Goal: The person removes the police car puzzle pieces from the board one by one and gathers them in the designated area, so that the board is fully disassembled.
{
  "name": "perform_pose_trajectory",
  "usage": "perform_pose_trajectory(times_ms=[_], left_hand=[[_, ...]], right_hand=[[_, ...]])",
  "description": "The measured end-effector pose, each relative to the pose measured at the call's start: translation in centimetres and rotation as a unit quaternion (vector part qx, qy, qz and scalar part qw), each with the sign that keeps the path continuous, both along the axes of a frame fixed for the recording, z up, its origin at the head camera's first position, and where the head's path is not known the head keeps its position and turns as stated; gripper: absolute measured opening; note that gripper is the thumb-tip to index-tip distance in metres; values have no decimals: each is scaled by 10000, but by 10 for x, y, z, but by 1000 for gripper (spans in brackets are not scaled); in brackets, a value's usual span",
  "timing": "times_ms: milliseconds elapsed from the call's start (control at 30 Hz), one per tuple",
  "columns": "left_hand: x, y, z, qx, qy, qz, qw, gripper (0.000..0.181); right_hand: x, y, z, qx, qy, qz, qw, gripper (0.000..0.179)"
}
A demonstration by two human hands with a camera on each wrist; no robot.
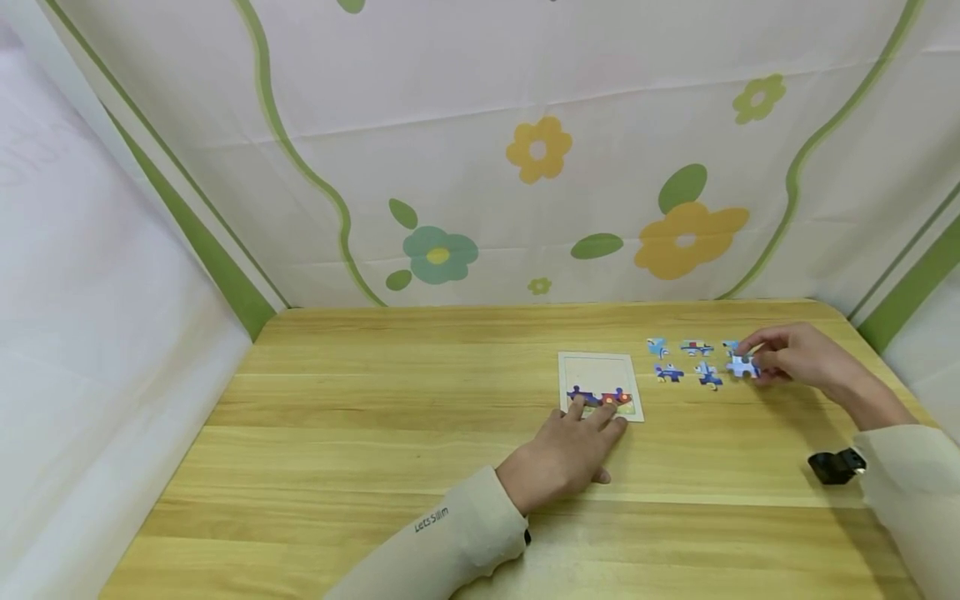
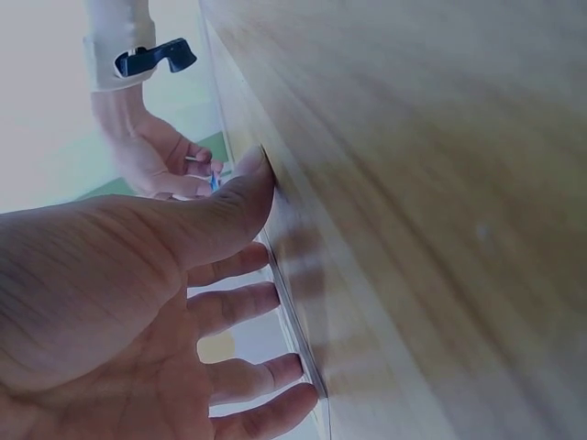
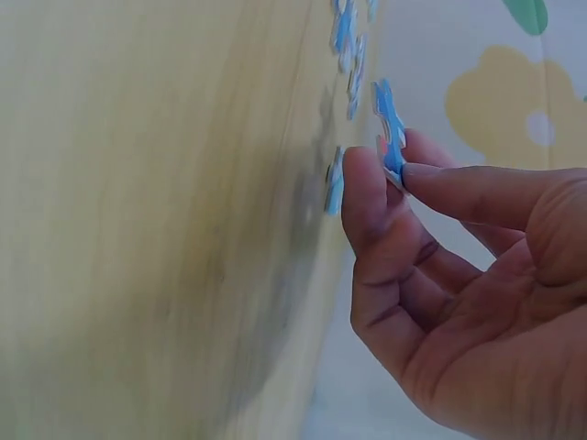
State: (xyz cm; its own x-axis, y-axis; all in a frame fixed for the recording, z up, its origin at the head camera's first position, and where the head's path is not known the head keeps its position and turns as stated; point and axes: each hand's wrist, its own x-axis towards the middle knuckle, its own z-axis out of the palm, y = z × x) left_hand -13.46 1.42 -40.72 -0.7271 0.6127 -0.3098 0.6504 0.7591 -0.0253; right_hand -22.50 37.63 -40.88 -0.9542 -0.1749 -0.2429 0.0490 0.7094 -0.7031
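Note:
A white puzzle board [image 1: 600,372] lies on the table, a strip of joined purple and red jigsaw pieces [image 1: 618,399] along its near side. My left hand [image 1: 567,454] rests on that near edge, fingers extended over the strip; in the left wrist view, the fingertips [image 2: 286,368] press along the board's edge. Between thumb and fingertips, my right hand [image 1: 798,360] pinches a light blue jigsaw piece [image 1: 741,366]. The right wrist view has this piece [image 3: 391,128] raised off the table, tilted nearly edge-on. One loose piece [image 3: 335,183] lies below and behind the fingertips.
Several loose blue jigsaw pieces [image 1: 707,375] lie in two rough rows between the board and my right hand. A white cloth wall with printed flowers [image 1: 686,242] rises behind the wooden table [image 1: 360,450]. A black wrist device [image 1: 836,467] sticks out from my right sleeve.

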Motion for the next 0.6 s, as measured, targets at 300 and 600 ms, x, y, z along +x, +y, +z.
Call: perform_pose_trajectory(times_ms=[300,600], left_hand=[[0,1,0,-36,-82,47,9999,74],[0,0,0,-110,43,-31,9999,75]], right_hand=[[-3,11,-4,141,-348,-72,9993,32],[-5,10,-7,208,-532,65,9983,30]])
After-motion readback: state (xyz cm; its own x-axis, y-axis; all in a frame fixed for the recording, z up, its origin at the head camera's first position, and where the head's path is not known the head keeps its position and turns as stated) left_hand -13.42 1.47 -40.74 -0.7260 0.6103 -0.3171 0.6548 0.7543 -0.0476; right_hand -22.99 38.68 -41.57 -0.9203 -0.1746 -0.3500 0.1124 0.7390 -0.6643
